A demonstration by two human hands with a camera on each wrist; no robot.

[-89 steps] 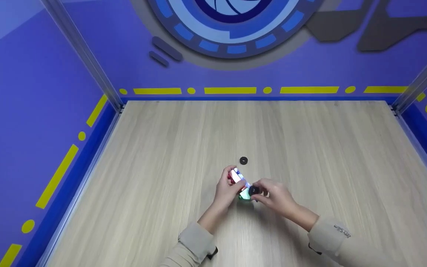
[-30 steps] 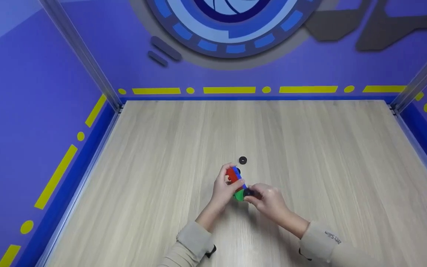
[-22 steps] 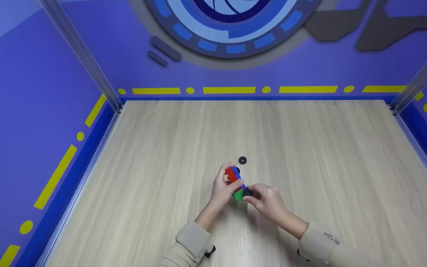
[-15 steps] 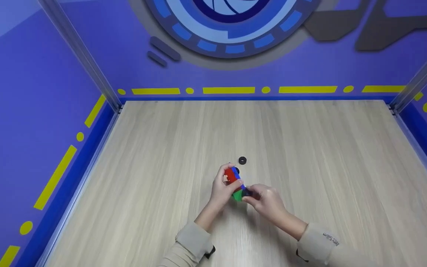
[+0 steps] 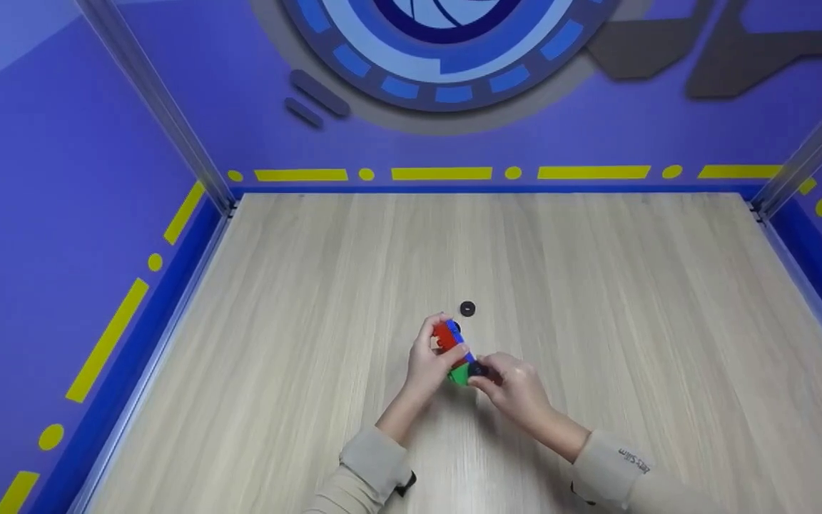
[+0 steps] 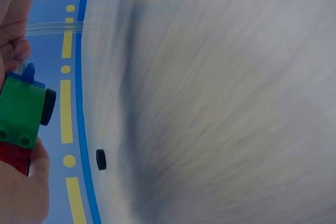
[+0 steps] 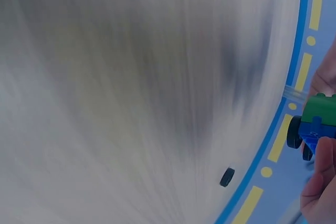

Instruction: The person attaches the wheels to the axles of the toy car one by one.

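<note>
The left hand (image 5: 427, 368) grips a toy of red (image 5: 447, 337), blue (image 5: 454, 330) and green (image 5: 459, 375) blocks, its thumb across the blue and red part. At the toy's near end, the thumb and fingers of the right hand (image 5: 518, 389) pinch a black wheel (image 5: 477, 369). The left wrist view shows the green block (image 6: 21, 109) beside a black wheel (image 6: 48, 107), with the left hand (image 6: 21, 195) below. In the right wrist view, black wheels (image 7: 294, 132) stand at the blue part (image 7: 316, 128), close to the right hand (image 7: 321, 184). Fingers hide part of the toy.
A loose black wheel (image 5: 467, 309) lies on the wooden table (image 5: 354, 264), just beyond the hands. Blue-purple panels (image 5: 382, 146) with yellow marks stand around the table, joined by metal corner posts (image 5: 161, 100).
Compared with three seconds ago, the right hand has moved slightly left and nearer the body. The toy's bright glare is gone, showing its colours. Over the last second the hands barely move.
</note>
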